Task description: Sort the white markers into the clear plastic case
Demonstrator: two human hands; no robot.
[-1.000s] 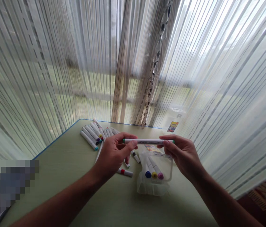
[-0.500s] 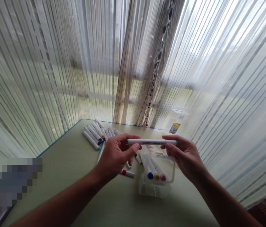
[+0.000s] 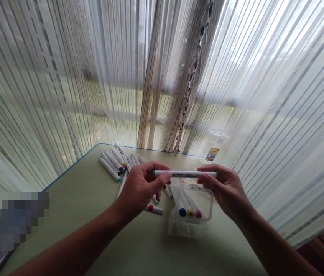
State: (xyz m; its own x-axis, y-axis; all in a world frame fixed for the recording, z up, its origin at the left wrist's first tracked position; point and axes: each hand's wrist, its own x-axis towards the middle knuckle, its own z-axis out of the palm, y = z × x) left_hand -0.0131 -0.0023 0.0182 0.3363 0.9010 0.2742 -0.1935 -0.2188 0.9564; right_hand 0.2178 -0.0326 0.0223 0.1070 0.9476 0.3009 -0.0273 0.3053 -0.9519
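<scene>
A white marker pen (image 3: 184, 174) with green ends is held level above the table, its printed side facing me. My left hand (image 3: 147, 182) pinches the left part of it between thumb and fingers. At the other end, my right hand (image 3: 222, 182) is closed on it in the same kind of pinch. Below the pen stands a clear plastic case (image 3: 189, 230) with three markers in it, showing blue, yellow and pink ends. Behind my left hand lies a pile of white markers (image 3: 111, 163), partly hidden. Under that hand, a marker with a red band (image 3: 155, 209) rests on the table.
The pale green table (image 3: 75, 218) has a blue edge. At the back right is a clear container with a yellow label (image 3: 212, 154). String curtains (image 3: 115, 76) hang along the table's far side. A blurred-out patch covers the lower left corner.
Both hands still grip the marker, which stays level and almost in place. The whole view has shifted very slightly.
</scene>
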